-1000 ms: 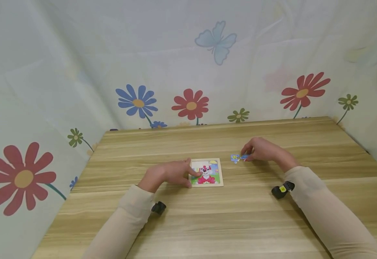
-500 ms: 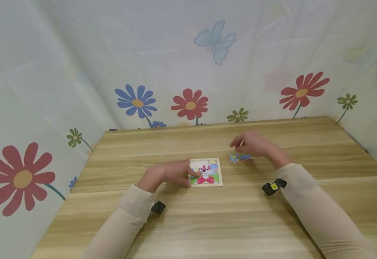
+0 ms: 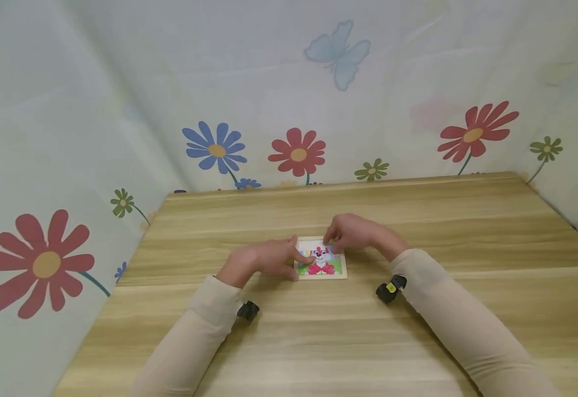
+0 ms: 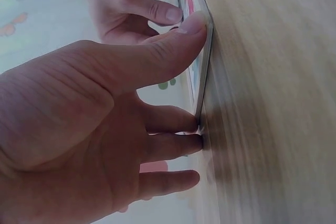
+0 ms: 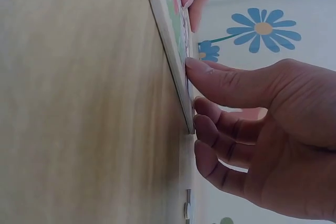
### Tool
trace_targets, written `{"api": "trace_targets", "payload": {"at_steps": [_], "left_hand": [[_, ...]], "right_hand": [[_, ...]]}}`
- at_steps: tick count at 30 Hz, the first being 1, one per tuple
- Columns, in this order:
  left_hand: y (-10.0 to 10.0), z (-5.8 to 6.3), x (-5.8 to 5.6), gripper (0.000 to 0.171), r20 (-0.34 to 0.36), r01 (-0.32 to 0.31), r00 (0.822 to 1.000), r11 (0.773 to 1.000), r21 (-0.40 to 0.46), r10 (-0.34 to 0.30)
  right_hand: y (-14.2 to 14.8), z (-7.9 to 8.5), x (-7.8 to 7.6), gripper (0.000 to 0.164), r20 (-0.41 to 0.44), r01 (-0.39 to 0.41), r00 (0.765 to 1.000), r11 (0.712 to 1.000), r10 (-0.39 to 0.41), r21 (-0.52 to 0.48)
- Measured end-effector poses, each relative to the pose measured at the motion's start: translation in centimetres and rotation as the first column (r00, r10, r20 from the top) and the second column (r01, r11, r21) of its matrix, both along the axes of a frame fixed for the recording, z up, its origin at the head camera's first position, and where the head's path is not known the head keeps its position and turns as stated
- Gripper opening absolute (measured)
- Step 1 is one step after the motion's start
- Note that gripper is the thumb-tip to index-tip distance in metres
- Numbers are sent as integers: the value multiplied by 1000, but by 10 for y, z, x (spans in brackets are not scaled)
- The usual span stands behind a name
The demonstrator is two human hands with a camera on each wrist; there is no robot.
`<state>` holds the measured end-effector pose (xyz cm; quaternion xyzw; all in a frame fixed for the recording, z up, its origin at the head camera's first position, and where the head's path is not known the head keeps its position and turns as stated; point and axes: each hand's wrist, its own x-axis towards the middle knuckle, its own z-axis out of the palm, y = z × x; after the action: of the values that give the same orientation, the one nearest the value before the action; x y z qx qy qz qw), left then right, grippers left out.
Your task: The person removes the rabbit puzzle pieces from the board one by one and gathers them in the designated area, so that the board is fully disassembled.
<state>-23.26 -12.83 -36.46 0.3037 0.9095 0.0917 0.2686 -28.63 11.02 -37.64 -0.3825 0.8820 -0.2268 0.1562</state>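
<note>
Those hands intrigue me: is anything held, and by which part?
No clear grip: the left hand presses the framed puzzle at its left side; whether the right hand pinches anything cannot be told.

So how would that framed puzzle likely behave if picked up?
The framed puzzle looks thin and flat, so probably light. Its straight rim suggests stiffness. Pieces might slip out if tilted, given the pale gap.

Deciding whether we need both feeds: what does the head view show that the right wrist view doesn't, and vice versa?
Head only: the pale blue butterfly on the backdrop, the left sleeve and the right sleeve.

Right wrist only: a small light thing at that picture's lower edge, too unclear to name.

Both: the puzzle frame, left hand, right hand, blue flower and wooden table.
</note>
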Motion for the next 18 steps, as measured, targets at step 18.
{"api": "trace_targets", "payload": {"at_steps": [18], "left_hand": [[3,1,2,53,18,-10,1000,1000,-25,11]], "right_hand": [[-4,0,6,15,-8,69,998,997,-69,17]]}}
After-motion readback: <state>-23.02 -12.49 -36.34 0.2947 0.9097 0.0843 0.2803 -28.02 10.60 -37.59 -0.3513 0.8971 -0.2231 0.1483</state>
